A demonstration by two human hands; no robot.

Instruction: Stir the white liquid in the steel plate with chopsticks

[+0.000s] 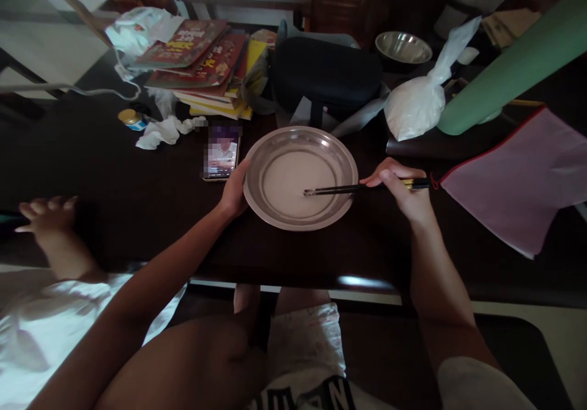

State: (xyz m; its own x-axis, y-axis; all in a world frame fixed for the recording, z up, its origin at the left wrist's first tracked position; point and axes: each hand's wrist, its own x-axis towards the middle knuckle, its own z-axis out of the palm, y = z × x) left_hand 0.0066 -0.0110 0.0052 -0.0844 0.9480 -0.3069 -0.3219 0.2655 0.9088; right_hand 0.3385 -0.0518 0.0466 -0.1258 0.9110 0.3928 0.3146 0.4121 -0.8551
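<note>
A wide metal bowl (257,205) with pale, milky liquid (293,178) in it stands on the dark table in front of me. My left hand (236,189) grips the bowl's left rim, with the fingers partly hidden behind it. In my right hand (401,184) is a pair of black chopsticks (337,189), held nearly level across the bowl's right rim. Their tips reach the liquid near the middle, with a little whitish stuff on them. Left of the bowl lies a lit phone (222,153).
Behind are stacked books (192,68), a black case (325,77), another metal bowl (403,47) and a tied bag of white powder (415,107). A green roll (513,62) and a pink zip pouch (509,178) lie right. Another person's hand (50,217) rests at left, near crumpled tissue (160,132) and a small jar (132,119).
</note>
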